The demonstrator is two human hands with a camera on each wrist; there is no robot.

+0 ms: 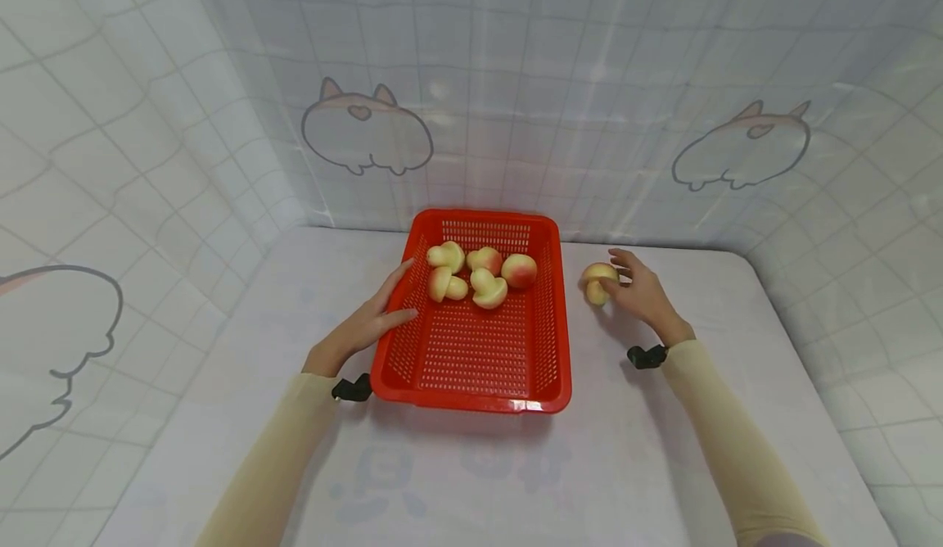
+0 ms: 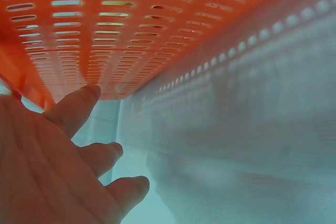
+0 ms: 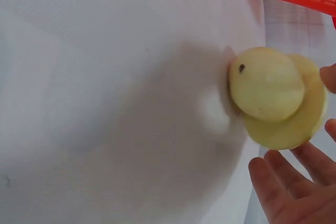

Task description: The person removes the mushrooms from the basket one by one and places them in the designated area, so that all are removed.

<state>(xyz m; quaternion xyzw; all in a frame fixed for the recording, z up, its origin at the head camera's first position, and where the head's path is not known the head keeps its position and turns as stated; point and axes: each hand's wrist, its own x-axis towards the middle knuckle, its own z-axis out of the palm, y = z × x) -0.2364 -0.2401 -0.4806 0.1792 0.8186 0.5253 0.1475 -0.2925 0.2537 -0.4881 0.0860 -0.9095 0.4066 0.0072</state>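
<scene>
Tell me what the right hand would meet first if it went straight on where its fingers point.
The loose toy mushroom, right at the fingertips of the right hand; whether they already touch is hard to tell. Past it, the red basket probably comes next.

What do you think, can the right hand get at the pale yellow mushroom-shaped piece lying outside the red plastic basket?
Yes, probably: the right hand is right at the mushroom-shaped piece, thumb and fingers spread by its cap, and the red basket sits left of both, out of the way.
</scene>
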